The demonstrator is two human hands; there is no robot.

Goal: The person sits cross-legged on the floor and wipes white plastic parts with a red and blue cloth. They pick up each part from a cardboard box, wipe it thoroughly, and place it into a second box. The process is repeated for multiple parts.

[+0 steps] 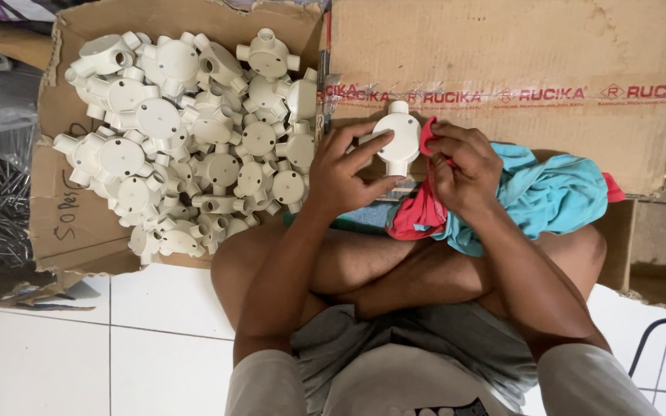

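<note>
Left hand (341, 173) curled round a white round junction box (399, 136), fingers pinching its rim, held over the lap w/ cardboard (518, 46) behind. Right hand (464, 166) closed tight on a red-and-teal cloth (549, 196), touching the box's edge. Pile of same fittings (186, 139) lies left.

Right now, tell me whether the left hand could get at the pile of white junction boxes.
Probably yes. The left hand holds one round white fitting, but the pile of white junction boxes lies on flattened cardboard just beside it, with nothing between. It would likely have to free its grip on the fitting first.
</note>
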